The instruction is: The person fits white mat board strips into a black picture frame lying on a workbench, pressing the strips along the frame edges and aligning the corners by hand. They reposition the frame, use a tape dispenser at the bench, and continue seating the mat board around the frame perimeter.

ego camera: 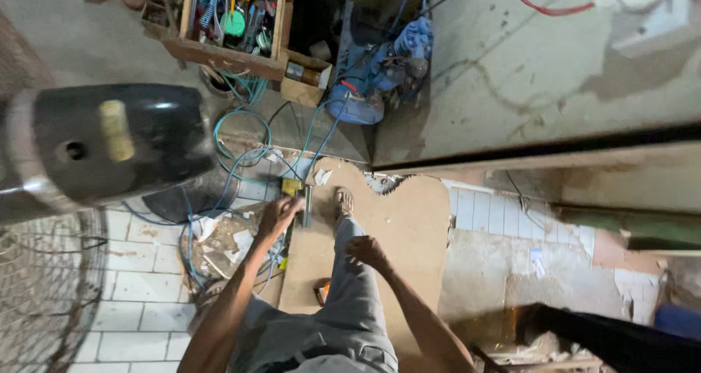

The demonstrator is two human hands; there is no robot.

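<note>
A large black fan motor housing with its wire guard fills the left of the view, well left of a brown board that lies flat on the white tiled floor. The board is the landmark: its long axis runs from the person's hips up the frame toward a grey concrete wall, and its far edge is cut in curves. Beyond the board's far left corner stands a wooden tool crate and a blue machine; blue hoses loop down from there to the board's left edge. The person's grey-trousered leg stretches along the board, sandalled foot planted near its far end. The left hand is at the board's left edge, fingers curled round a small tool with a dark metal shaft that points away up the frame, parallel to the board's length. The right hand hovers loosely curled above the knee over the board, holding nothing.
</note>
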